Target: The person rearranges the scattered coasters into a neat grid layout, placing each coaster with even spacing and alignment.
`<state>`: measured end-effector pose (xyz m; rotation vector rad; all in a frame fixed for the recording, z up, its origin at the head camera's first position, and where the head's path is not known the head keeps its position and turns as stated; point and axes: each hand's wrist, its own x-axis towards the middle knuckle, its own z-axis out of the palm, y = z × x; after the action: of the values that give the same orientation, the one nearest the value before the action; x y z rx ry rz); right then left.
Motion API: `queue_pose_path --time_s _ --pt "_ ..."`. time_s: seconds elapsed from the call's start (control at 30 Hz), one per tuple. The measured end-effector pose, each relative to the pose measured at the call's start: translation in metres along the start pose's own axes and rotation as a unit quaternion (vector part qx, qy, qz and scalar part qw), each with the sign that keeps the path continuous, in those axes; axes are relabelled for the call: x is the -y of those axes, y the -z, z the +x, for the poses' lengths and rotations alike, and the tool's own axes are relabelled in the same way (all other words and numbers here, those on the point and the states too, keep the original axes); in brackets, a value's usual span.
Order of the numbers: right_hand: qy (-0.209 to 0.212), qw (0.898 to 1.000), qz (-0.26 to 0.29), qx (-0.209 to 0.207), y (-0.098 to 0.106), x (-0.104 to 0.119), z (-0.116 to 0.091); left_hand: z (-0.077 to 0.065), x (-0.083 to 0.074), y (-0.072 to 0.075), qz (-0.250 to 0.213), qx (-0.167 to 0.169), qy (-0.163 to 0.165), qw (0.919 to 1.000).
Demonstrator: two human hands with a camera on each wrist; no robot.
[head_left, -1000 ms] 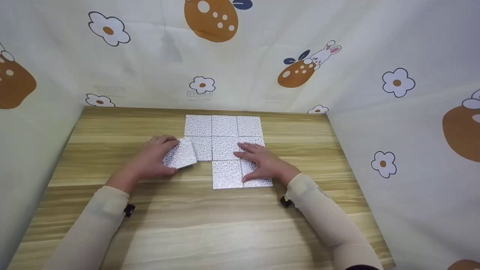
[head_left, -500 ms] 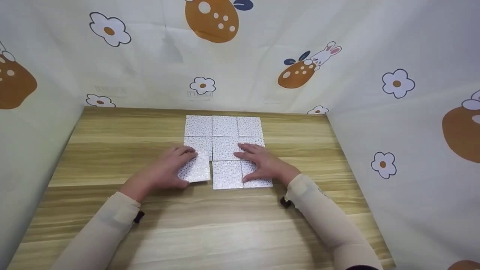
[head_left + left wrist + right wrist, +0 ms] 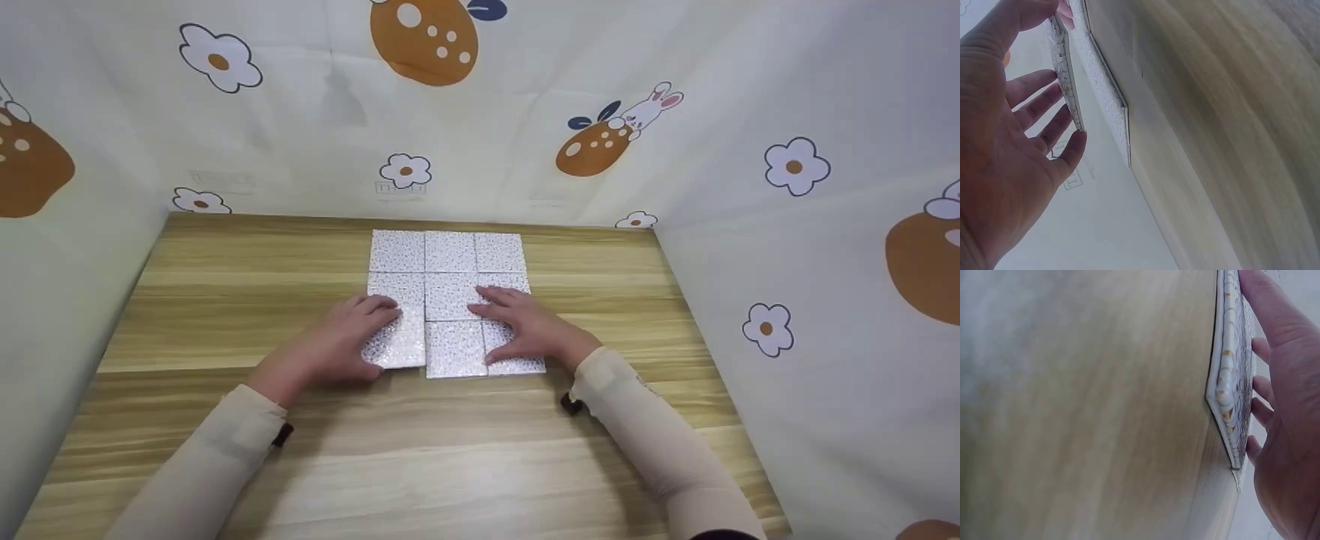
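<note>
My left hand (image 3: 334,343) grips a white speckled square tile (image 3: 406,339) by its edges, thumb at the near side and fingers at the far side. In the left wrist view this held tile (image 3: 1066,73) stands off the wooden table, above the laid tiles. It covers part of the middle-row left tile (image 3: 390,283). My right hand (image 3: 536,328) rests with spread fingers on the laid tiles, over the middle-row right tile and the front right tile (image 3: 517,365). Beside the held tile lies the front middle tile (image 3: 455,351). The right wrist view shows a tile's thick edge (image 3: 1229,371) under the thumb.
Three tiles form the back row, including the back middle tile (image 3: 450,251). The wood-grain table (image 3: 420,450) extends around the tiles. A pale printed cloth (image 3: 300,135) rises along the table's back and sides.
My left hand has carried its tile right and toward me, turning it nearly square with the laid tiles, beside the front middle tile. My right hand has stayed in place.
</note>
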<state>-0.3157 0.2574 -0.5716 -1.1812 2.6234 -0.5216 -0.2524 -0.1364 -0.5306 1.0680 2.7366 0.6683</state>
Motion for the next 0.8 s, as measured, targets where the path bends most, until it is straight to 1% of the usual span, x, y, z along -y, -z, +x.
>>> queue_pose_path --time_s 0.23,0.47,0.8 --pt "0.004 1.000 0.001 -0.004 0.000 0.000 -0.001 0.001 0.001 -0.003 0.009 -0.001 -0.002 1.0000" --pt "0.004 1.000 -0.001 -0.001 0.000 0.000 -0.001 0.001 0.005 -0.011 0.017 0.015 0.004 0.9997" --pt "0.002 1.000 -0.005 0.001 0.000 -0.001 -0.001 0.001 0.006 -0.017 0.016 0.027 -0.008 0.9995"
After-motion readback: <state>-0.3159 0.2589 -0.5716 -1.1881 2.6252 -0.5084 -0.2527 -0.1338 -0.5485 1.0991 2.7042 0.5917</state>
